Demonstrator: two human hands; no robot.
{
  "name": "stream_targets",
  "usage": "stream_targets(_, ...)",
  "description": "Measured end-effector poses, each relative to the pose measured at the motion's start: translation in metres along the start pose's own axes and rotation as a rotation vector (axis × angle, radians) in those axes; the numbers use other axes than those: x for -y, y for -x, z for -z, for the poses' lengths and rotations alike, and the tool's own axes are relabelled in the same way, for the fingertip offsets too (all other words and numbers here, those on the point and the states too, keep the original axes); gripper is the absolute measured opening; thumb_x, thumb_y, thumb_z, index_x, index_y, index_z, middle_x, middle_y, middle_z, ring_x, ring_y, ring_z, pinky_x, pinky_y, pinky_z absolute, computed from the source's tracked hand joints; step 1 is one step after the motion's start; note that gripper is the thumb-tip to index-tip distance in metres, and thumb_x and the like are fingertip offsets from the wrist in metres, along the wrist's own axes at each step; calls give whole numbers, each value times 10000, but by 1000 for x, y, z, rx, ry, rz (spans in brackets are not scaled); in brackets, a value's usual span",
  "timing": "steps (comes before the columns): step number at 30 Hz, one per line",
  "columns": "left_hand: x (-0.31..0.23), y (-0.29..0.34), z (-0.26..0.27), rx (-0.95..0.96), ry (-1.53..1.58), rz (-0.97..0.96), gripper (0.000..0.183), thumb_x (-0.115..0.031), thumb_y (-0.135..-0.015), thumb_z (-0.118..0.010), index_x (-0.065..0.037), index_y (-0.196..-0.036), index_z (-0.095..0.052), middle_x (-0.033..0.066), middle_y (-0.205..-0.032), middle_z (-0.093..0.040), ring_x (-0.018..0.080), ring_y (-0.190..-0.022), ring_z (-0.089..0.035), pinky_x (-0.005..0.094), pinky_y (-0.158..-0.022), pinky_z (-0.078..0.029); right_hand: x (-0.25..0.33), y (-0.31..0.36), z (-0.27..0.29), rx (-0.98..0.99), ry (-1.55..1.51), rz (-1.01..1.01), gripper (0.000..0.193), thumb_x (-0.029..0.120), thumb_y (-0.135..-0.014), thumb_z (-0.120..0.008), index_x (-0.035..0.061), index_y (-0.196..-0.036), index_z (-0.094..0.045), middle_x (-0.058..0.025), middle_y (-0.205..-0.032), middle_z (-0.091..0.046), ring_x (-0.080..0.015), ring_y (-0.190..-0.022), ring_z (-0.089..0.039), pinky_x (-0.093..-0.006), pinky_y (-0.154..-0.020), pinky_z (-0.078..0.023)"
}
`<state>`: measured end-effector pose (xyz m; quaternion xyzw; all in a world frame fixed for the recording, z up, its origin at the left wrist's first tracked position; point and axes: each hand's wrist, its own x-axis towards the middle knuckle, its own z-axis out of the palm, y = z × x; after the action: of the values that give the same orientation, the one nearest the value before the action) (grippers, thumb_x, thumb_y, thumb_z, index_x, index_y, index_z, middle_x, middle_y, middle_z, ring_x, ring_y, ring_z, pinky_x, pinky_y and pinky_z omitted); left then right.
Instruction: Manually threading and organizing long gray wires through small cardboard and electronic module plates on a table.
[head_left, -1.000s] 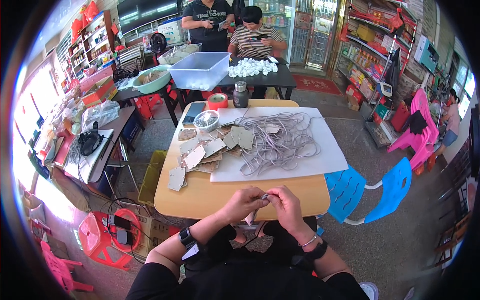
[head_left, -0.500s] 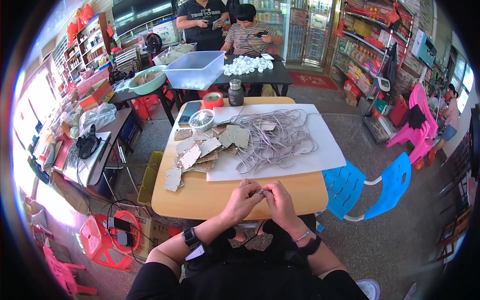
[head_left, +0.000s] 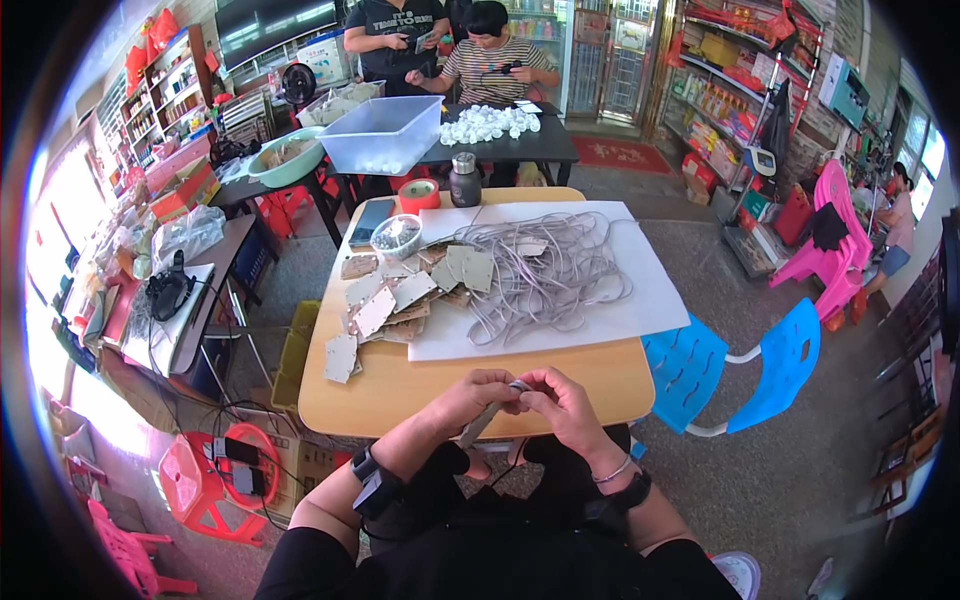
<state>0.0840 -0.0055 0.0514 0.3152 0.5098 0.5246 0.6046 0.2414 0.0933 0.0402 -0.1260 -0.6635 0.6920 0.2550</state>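
Observation:
My left hand (head_left: 466, 400) and my right hand (head_left: 562, 408) meet over the near edge of the wooden table, fingers pinched together. Between the fingertips shows a small piece of grey cord (head_left: 519, 386). A narrow greyish strip (head_left: 478, 426) slants down below my left palm; its kind is hard to make out. Beyond my hands, a tangled heap of grey cord (head_left: 545, 275) lies on a white sheet (head_left: 645, 300). To its left is a loose pile of small flat board pieces (head_left: 412, 290), pale on one face, brown on the other.
A tub of small parts (head_left: 397, 236), a phone (head_left: 372, 222), red-rimmed tape (head_left: 419, 195) and a dark bottle (head_left: 465, 182) stand at the table's far side. A blue chair (head_left: 775, 370) is at right. Two people work at a black table (head_left: 548, 150) behind a clear bin (head_left: 380, 135).
My left wrist has turned and its fingers have shifted; the greyish strip now shows below that palm. The view has moved slightly. The seated person's hand has risen from the far table.

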Motion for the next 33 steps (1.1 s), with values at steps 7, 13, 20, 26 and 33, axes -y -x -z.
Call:
stream_targets(7, -4, 5, -12, -197, -330, -65, 204, -194, -867, -555, -27, -961, -626, -3, -803, -578, 77, -754, -523, 224, -680, -410, 0, -1, 3, -26, 259, 125, 104, 32, -876, -572, -3, -972, -555, -65, -904, -602, -112, -825, -581, -252, -732, -480)
stream_targets(13, -12, 9, -23, -289, -354, -131, 190, -207, -866, -563, -54, -956, -632, -14, -761, -553, 73, -728, -508, 221, -647, -405, 9, -6, 2, -15, 349, 285, 91, -10, -864, -561, -4, -954, -546, -78, -861, -587, -141, -779, -584, -261, -687, -476)
stream_targets(20, 12, -3, -11, -224, -111, -242, 165, -155, -856, -561, -21, -937, -613, 16, -800, -586, 88, -743, -522, 236, -676, -418, 8, -10, -4, -15, 319, 279, 81, -41, -854, -553, -17, -931, -545, -81, -879, -578, -134, -797, -592, -256, -699, -487)
stream_targets(26, 8, -2, -18, -443, -559, -372, 209, -157, -853, -564, 22, -959, -574, 34, -784, -607, 112, -712, -523, 267, -660, -435, 5, -10, -5, -33, 394, 275, 86, -24, -856, -564, -11, -939, -549, -80, -872, -587, -134, -799, -587, -256, -708, -487)
stream_targets(33, -1, 2, 1, -248, -281, -177, 144, -156, -864, -595, -41, -950, -590, 5, -788, -607, 46, -593, -456, 202, -507, -370, 24, -9, -8, -49, 319, 136, 62, 28, -884, -559, -1, -939, -556, -54, -865, -601, -113, -779, -573, -242, -693, -471)
